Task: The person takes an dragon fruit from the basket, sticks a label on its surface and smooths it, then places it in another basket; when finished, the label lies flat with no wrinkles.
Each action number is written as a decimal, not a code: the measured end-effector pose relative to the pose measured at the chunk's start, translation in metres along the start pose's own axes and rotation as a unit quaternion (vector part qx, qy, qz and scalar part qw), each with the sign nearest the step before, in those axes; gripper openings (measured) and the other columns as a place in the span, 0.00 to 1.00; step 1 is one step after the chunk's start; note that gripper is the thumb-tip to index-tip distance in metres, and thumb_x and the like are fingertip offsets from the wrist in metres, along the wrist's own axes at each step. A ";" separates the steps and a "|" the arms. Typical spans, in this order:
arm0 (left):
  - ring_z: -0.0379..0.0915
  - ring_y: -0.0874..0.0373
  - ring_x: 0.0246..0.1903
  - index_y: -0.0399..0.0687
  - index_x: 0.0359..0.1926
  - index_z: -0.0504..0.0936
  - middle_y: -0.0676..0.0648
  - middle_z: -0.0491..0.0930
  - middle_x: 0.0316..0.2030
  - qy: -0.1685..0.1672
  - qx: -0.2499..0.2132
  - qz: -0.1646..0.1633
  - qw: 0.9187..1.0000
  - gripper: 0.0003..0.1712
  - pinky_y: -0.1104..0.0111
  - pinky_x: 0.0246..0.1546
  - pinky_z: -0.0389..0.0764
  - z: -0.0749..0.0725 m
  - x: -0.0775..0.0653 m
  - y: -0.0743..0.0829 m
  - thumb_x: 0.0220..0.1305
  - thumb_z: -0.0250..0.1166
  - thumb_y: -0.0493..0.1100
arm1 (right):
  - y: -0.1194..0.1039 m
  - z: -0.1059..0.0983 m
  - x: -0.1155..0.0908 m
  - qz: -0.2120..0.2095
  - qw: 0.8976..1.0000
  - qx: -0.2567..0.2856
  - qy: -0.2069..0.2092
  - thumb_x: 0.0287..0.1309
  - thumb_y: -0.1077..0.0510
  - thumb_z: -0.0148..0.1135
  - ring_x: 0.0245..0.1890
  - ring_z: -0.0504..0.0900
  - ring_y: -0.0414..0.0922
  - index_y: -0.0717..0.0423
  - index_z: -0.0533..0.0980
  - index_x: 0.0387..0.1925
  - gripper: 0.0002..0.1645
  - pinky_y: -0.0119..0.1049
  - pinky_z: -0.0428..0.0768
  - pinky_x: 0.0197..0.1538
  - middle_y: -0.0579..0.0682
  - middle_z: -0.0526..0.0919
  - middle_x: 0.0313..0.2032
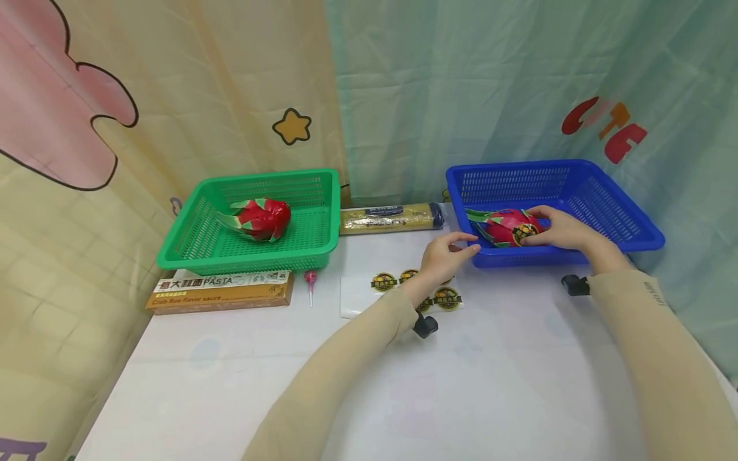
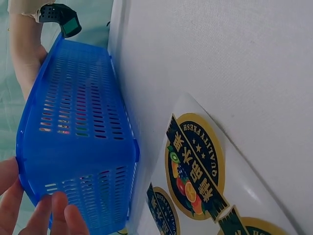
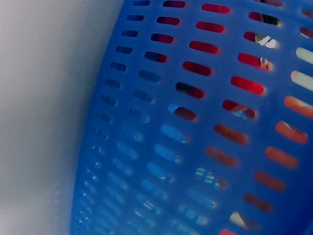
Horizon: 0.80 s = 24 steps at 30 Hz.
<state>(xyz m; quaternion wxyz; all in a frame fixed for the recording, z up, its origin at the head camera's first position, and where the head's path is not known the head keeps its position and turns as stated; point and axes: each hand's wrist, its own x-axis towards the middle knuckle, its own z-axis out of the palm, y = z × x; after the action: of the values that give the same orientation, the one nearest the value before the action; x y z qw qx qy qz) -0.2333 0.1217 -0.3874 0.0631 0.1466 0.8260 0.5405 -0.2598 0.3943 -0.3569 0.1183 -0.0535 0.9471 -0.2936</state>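
One red, green-scaled dragon fruit (image 1: pixel 506 224) with round black-and-gold sticker (image 1: pixel 521 234), inside blue perforated rectangular plastic basket (image 1: pixel 542 258). Right hand (image 1: pixel 558 229) grips it between thumb and fingers. Left hand (image 1: pixel 441 257) pinches the basket's rim at its near left corner.

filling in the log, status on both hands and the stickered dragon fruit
Right hand gripping stickered dragon fruit, inside blue basket. Left hand at blue basket's near-left corner. Only its walls look in the way.
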 end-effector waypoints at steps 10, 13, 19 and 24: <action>0.72 0.67 0.37 0.61 0.46 0.84 0.59 0.78 0.46 0.001 -0.005 -0.007 1.000 0.14 0.72 0.33 0.73 0.000 0.000 0.001 0.59 0.65 0.54 | -0.007 0.003 0.009 0.008 0.999 0.006 -0.031 0.50 0.47 0.69 0.56 0.59 0.67 0.71 0.46 0.67 0.58 0.64 0.63 0.55 0.73 0.56 0.60; 0.72 0.67 0.37 0.59 0.47 0.83 0.59 0.78 0.46 -0.002 -0.008 -0.006 1.000 0.16 0.72 0.32 0.73 0.000 0.000 0.001 0.59 0.65 0.55 | -0.008 0.003 0.009 0.005 0.999 0.002 -0.033 0.49 0.47 0.70 0.56 0.60 0.67 0.72 0.46 0.67 0.58 0.64 0.63 0.55 0.73 0.58 0.59; 0.72 0.67 0.36 0.59 0.48 0.83 0.58 0.78 0.46 -0.002 -0.010 -0.004 1.000 0.17 0.72 0.32 0.73 -0.001 -0.002 0.001 0.59 0.65 0.55 | -0.008 0.003 0.010 0.005 0.999 -0.017 -0.027 0.49 0.44 0.69 0.56 0.60 0.67 0.71 0.47 0.67 0.59 0.65 0.63 0.55 0.72 0.59 0.59; 0.72 0.67 0.36 0.59 0.48 0.83 0.56 0.78 0.46 -0.004 -0.013 -0.012 1.000 0.16 0.72 0.31 0.73 0.000 -0.002 0.001 0.59 0.65 0.55 | -0.007 0.005 0.009 0.019 0.999 -0.001 -0.029 0.50 0.42 0.68 0.56 0.60 0.67 0.69 0.46 0.68 0.60 0.65 0.63 0.54 0.72 0.58 0.60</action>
<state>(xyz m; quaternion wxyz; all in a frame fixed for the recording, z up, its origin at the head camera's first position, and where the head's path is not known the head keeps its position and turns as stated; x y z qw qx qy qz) -0.2313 0.1216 -0.3867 0.0747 0.1383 0.8204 0.5498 -0.2668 0.3845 -0.3591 0.1514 -0.0440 0.9442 -0.2891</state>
